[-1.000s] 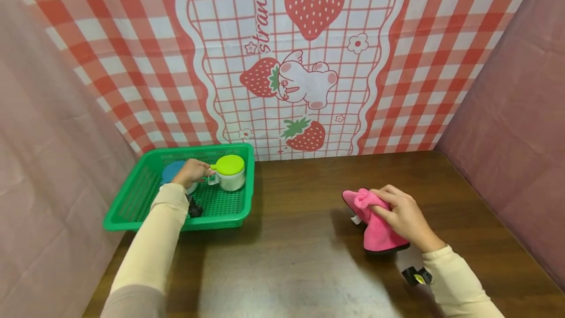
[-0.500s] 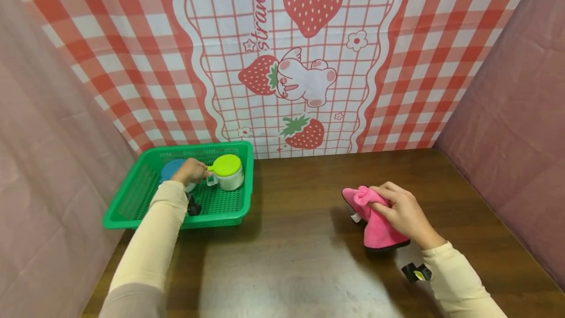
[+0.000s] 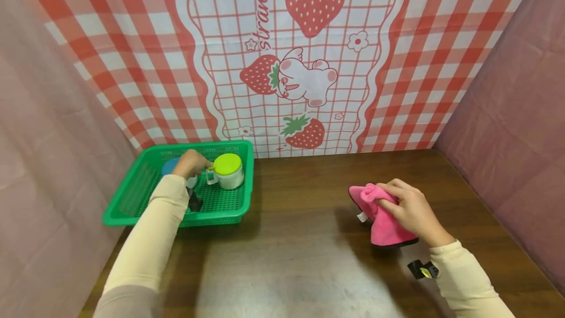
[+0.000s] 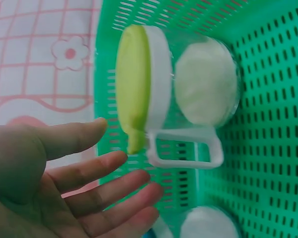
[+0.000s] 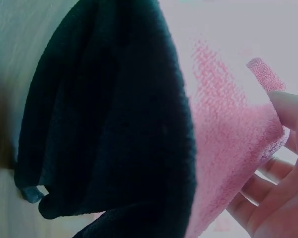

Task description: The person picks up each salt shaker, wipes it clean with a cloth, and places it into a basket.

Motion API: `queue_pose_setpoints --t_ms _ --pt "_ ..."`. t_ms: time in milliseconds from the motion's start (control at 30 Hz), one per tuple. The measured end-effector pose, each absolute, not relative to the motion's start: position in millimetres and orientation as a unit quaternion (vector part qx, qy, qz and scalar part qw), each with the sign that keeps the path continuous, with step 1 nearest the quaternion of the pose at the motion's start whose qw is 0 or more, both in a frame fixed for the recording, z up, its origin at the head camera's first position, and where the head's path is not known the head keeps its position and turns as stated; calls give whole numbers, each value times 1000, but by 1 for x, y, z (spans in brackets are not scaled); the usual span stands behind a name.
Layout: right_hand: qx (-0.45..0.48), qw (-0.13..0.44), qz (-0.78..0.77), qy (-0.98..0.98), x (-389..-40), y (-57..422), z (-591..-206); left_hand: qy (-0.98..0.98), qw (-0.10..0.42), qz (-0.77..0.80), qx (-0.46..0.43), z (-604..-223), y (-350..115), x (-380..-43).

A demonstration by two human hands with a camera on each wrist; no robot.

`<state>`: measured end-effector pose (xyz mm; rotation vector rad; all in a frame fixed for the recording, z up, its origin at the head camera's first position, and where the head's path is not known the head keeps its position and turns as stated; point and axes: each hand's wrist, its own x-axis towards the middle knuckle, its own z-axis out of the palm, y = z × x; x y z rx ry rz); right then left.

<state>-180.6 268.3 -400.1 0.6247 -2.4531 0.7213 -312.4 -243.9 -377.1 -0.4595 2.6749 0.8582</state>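
Note:
A clear jar (image 3: 230, 179) with a lime-green lid (image 4: 134, 79), a white handle (image 4: 216, 148) and white contents stands in the green basket (image 3: 247, 200). Beside the lid's small tab is my left hand (image 3: 191, 163). In the left wrist view, its fingers (image 4: 109, 191) are spread and apart from the jar. A second jar with a blue lid (image 3: 169, 166) is partly hidden by that hand. Over the table's right side, my right hand (image 3: 412, 210) pinches a pink cloth (image 3: 388, 222) between thumb and fingers. The cloth hangs in folds, its dark underside (image 5: 114, 119) showing in the right wrist view.
The basket stands at the back left of the brown wooden table (image 3: 282, 249). Behind it hangs a red-checked strawberry curtain (image 3: 309, 82). Pink cloth walls (image 3: 512, 112) close off both sides. A black wrist camera mount (image 3: 423, 270) sits below the right wrist.
My right hand has shifted slightly right with the pink cloth. The left hand's knuckles have lifted a little beside the green-lidded jar, which stays in the basket.

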Motion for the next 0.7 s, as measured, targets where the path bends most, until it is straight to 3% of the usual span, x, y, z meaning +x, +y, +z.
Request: queue_pose_setpoints --t_ms 700 --pt "216 244 171 -930 -181 299 -380 912 155 361 -120 -353 -241 -302"
